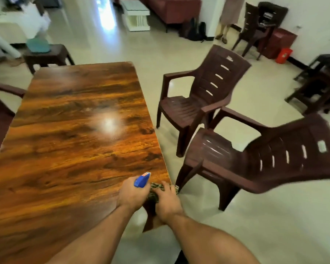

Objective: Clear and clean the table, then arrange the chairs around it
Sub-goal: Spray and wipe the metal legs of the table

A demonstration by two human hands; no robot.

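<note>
the fingers of the left hand (133,193) are curled round a blue spray bottle (142,180), its nozzle pointing far across the table. just right of it, touching, the right hand (167,199) has its fingers bent down over a patterned cloth (154,189), bunched at the near right edge of the table (74,130). the top is glossy brown wood grain with a bright glare spot near the middle. right of the table stand two dark brown plastic chairs, the near chair (255,161) close to the table corner (blurred) and the second chair (198,98) just beyond it. the floor (255,225) is pale shiny tile. far left is a brown stool (46,56), and at the far end a dark red sofa (175,10).
</note>
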